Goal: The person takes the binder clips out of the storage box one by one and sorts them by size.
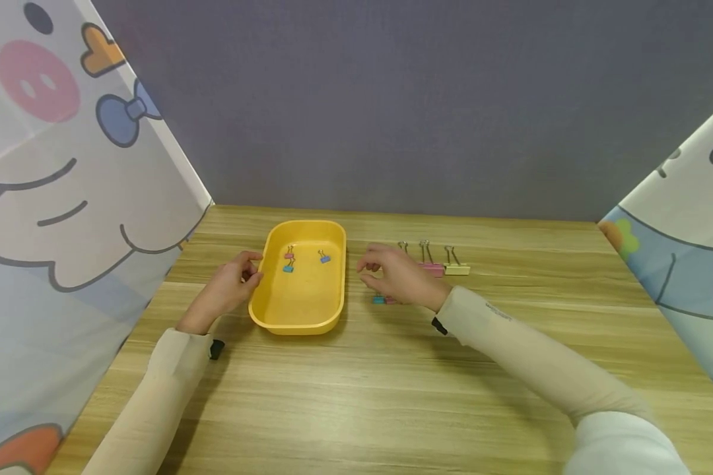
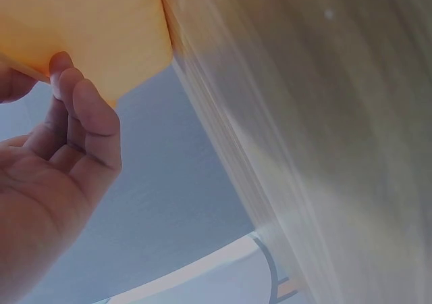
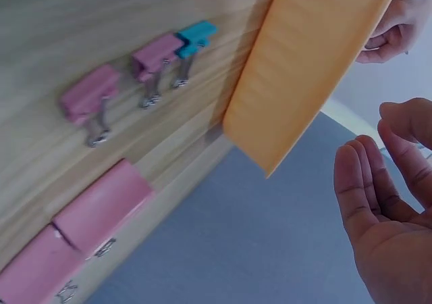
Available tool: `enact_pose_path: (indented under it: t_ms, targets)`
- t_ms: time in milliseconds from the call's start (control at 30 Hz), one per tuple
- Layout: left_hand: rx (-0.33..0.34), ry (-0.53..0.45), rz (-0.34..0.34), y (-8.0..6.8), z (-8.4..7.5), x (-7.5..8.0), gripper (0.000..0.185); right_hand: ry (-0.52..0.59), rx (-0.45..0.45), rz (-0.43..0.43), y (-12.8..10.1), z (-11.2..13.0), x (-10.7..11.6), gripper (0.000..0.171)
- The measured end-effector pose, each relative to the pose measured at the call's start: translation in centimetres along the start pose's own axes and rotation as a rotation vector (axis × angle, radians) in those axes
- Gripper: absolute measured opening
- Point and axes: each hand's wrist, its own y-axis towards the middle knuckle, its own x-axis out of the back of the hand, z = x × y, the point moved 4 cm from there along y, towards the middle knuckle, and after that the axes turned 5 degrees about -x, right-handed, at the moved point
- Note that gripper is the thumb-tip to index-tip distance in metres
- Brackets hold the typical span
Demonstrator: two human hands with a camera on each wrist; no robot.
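Observation:
A yellow tray (image 1: 302, 300) stands on the wooden table with three small binder clips in it: a pink one (image 1: 289, 254) and two blue ones (image 1: 288, 268) (image 1: 325, 258). My left hand (image 1: 248, 269) pinches the tray's left rim; the left wrist view shows its fingers (image 2: 75, 91) curled on the yellow edge (image 2: 101, 27). Just right of the tray hovers my right hand (image 1: 370, 269), fingers relaxed and empty (image 3: 371, 152). Below it lie small pink clips (image 3: 91, 98) (image 3: 158, 54) and a teal clip (image 3: 196, 34).
Behind my right hand lie larger clips in a row, a pink one (image 1: 432, 268) and a pale yellow one (image 1: 456, 268). Cartoon-printed screens stand at the left (image 1: 65, 198) and right (image 1: 689, 251), and a grey wall closes the back.

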Motion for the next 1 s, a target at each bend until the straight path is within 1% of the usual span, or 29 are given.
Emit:
enact_pose_path:
  t_ms: [167,400,533,633,767,1000]
  targets:
    - [-0.012,0.008,-0.004,-0.1,-0.2,0.1,0.036,0.015,0.009,0.012,1.2,0.7,-0.2,0.012]
    - [-0.017,0.017,-0.010,-0.1,-0.4,0.1,0.036,0.073,0.043,0.017,3.0,1.6,-0.7,0.012]
    - [-0.011,0.009,-0.006,0.0,-0.4,0.1,0.036,0.090,0.029,0.032,3.9,1.8,-1.3,0.012]
    - [-0.006,0.005,-0.005,-0.1,-0.2,0.1,0.036,0.092,0.021,0.049,4.7,1.9,-2.0,0.012]
    - [-0.007,0.008,-0.007,-0.1,-0.1,0.0,0.035,0.095,0.033,0.067,5.9,2.0,-2.9,0.011]
    - [-0.010,0.005,-0.004,0.0,-0.3,0.0,0.035,0.065,0.015,0.105,7.9,2.5,-3.6,0.012]
